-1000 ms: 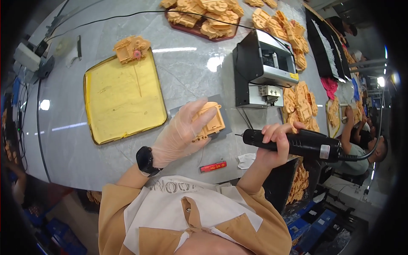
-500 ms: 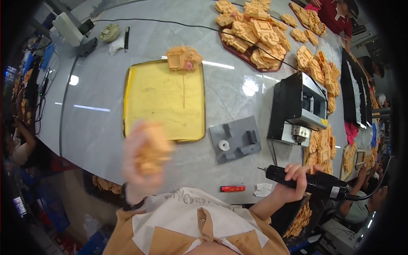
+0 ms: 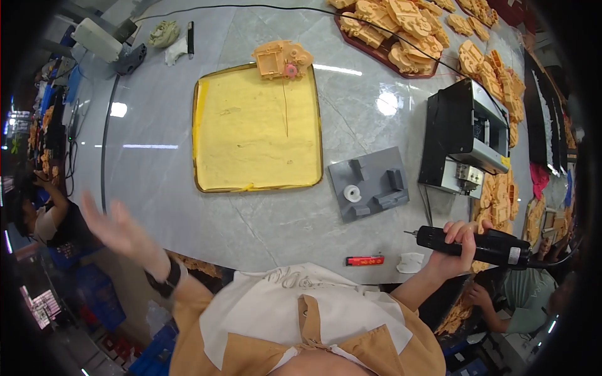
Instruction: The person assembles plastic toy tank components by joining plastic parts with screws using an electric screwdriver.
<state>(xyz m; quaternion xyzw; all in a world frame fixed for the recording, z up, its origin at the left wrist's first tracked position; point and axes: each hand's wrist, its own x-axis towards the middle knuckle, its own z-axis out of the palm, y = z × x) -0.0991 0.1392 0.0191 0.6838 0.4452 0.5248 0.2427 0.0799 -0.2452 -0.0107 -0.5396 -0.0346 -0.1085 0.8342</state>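
My left hand [image 3: 119, 230] hovers past the table's left front edge, slightly blurred, fingers spread and nothing in them. A wristband is on that arm. In my right hand [image 3: 463, 246] a black electric screwdriver [image 3: 489, 248] lies level, its thin bit pointing left. A grey fixture block [image 3: 370, 210] with raised stops and a small white ring [image 3: 352, 193] rests to the left of the screwdriver's tip. Farther off, an orange plastic housing [image 3: 276, 61] with a pink round part lies across the far edge of a yellow mat [image 3: 257, 135].
A black feeder machine [image 3: 448, 135] stands right of the fixture. Orange housings are heaped on a dark red tray [image 3: 414, 74] and along the right side. A red lighter-like item [image 3: 364, 261] and white paper [image 3: 410, 263] lie near the front edge. A cable [image 3: 251, 6] crosses the back.
My left hand has swung left off the table and no longer holds the orange housing it had. My right hand keeps the screwdriver. The whole view has shifted a little.
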